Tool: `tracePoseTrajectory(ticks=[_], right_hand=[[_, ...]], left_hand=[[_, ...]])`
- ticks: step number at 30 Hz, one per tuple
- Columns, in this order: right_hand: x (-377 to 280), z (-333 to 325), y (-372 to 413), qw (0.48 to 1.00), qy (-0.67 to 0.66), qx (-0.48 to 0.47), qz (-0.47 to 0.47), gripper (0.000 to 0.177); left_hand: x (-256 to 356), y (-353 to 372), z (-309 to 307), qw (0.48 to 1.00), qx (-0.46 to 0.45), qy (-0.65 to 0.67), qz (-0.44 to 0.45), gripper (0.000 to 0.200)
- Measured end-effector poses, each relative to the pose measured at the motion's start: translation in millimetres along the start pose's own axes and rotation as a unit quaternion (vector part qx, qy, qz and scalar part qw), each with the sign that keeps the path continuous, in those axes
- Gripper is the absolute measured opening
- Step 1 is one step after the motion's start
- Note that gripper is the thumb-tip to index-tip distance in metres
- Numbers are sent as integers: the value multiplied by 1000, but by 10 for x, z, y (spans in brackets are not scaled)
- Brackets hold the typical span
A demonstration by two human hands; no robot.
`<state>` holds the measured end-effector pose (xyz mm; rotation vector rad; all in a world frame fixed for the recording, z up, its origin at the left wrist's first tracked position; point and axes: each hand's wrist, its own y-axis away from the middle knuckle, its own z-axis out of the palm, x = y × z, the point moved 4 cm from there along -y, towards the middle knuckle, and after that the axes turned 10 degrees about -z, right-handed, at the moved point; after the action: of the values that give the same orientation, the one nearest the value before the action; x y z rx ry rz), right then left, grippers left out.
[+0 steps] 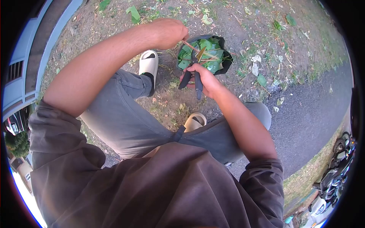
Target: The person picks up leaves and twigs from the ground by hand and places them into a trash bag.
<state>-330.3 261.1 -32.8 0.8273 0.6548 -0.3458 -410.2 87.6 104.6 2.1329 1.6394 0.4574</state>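
Note:
My left hand (171, 33) is closed on the end of a thin reddish-brown stem (191, 46), which slants down over a dark bag (227, 62). Cut green leaves (213, 54) and pieces of stalk fill the bag to its open mouth. At the near rim, my right hand (207, 80) grips pruning shears (198, 85) by their black handles. The handles stand apart, and the head of the shears reaches over the leaves beside the stem. A brownish leaf (200, 54) stands up next to the head.
My feet in beige slides (149, 65) are on bare soil (235, 22) strewn with dry leaves and twigs. An asphalt strip (304, 110) runs along the right, with parked motorcycles (334, 171) beyond. A pale blue wall (45, 49) borders the left.

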Motion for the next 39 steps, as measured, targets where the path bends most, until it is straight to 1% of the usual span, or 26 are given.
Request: tracePoseTrajectory(ticks=[2,5,8,11,14,16,20,21,22,23,26,28,29,31,35,37,39], right_hand=[[-25,-11,19,998,-52,24,4,29],[-93,-61,27,997,-80,7,14,30],[-54,-72,8,998,-60,3,19,31],[-50,-41,10,999,-50,6,8,32],[-53,-67,-20,997,-75,16,9,32],[-59,-84,-31,997,-67,23,9,32],[-67,-90,0,997,-54,48,23,33],[-71,-91,7,997,-54,48,24,33],[-64,-100,10,996,-53,55,40,37],[-57,-107,6,995,-52,61,55,41],[-2,-173,-35,994,-27,87,62,42],[16,-205,-55,993,-15,94,63,41],[19,-220,-61,993,-1,99,63,41],[8,-237,-53,992,8,108,64,41],[39,-274,-92,991,18,111,66,41],[69,-283,-121,992,16,110,66,40],[60,-276,-119,992,16,109,67,40]], left_hand=[[22,-7,-8,1000,-15,-6,7,28],[37,-32,47,999,2,26,24,28],[47,-40,34,999,-12,23,21,29],[65,-43,14,1000,3,28,7,30],[103,-34,28,999,-14,39,7,33],[109,-75,95,998,-30,35,35,37],[148,-84,106,997,-44,27,49,39],[165,-77,126,996,-63,31,48,41],[176,-64,143,995,-82,34,47,42],[178,-51,164,995,-83,35,46,42],[157,-44,295,997,-66,10,49,39],[94,-52,302,999,-26,7,21,31],[69,-95,287,999,-25,7,22,31],[-2,-175,279,994,-106,-26,20,25],[-73,-185,241,992,-115,-44,26,23],[-57,-145,223,987,-150,-51,12,22],[-40,-129,204,988,-146,-45,11,20]])
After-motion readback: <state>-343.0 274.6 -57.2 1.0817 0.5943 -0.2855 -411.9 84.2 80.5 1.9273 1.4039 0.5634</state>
